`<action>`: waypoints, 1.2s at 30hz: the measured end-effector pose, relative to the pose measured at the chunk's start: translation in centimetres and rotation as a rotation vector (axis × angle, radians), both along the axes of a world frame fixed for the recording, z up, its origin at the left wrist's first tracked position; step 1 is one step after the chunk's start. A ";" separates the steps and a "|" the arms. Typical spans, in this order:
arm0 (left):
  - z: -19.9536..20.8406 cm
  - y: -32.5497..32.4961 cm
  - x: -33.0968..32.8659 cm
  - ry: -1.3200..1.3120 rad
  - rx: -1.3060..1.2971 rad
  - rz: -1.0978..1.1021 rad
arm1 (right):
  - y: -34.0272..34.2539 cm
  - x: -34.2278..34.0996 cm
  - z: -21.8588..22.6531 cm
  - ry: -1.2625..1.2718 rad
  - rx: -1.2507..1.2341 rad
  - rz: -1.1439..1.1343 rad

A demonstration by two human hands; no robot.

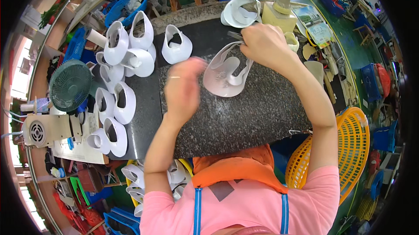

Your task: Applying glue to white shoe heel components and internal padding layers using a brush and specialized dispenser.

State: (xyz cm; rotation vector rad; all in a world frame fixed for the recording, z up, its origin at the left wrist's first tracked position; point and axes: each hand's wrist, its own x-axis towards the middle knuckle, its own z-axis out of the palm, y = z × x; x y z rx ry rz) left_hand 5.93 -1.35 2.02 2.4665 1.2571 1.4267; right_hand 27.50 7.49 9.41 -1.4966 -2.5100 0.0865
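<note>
A white shoe upper stands toe toward me on the dark stone worktop, its pale inner side and curved opening showing. My right hand is closed at the upper's far edge, fingers pressed together on it. From beside those fingers juts a thin grey strip that looks like metal; whether the hand also grips it is unclear. Just left of the upper is my left hand, smeared by motion, a ring on one finger. Its fingers cannot be made out. One more white upper sits beyond it.
Several white uppers crowd the worktop's left side, near a green fan. At the far edge are a white rounded piece and a yellowish block-shaped container with a cone top. A yellow basket stands right.
</note>
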 end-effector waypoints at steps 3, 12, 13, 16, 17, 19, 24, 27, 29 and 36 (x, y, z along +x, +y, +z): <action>2.2 1.0 3.7 0.357 -0.114 -0.258 | 0.0 -0.7 0.5 -0.105 0.019 0.069; 1.5 3.9 2.6 0.535 -0.116 -0.226 | 3.7 -0.1 -1.5 -0.174 0.005 0.026; 1.3 3.7 2.0 0.488 0.047 -0.237 | 4.6 0.5 -1.9 -0.167 -0.007 0.030; 0.6 2.6 0.9 0.489 0.228 -0.241 | 6.0 2.0 -2.9 -0.168 -0.086 0.026; 0.7 2.2 1.0 0.493 0.177 -0.239 | 6.2 2.1 -3.3 -0.169 -0.099 0.029; 0.7 2.2 1.4 0.509 0.127 -0.228 | 6.7 2.6 -3.5 -0.170 -0.113 0.026; -0.7 3.7 -0.1 0.324 0.199 -0.050 | 7.5 3.9 -2.4 0.209 -0.403 0.018; 0.4 4.0 -0.8 0.121 0.038 0.133 | 8.7 10.3 -5.8 0.634 -0.080 -0.152; 0.4 4.4 -2.3 0.118 0.019 0.179 | 7.9 14.6 -5.4 0.815 -0.153 -0.375; -3.4 6.4 -1.4 0.324 0.081 0.222 | 8.5 19.9 -9.5 0.668 -0.099 -0.434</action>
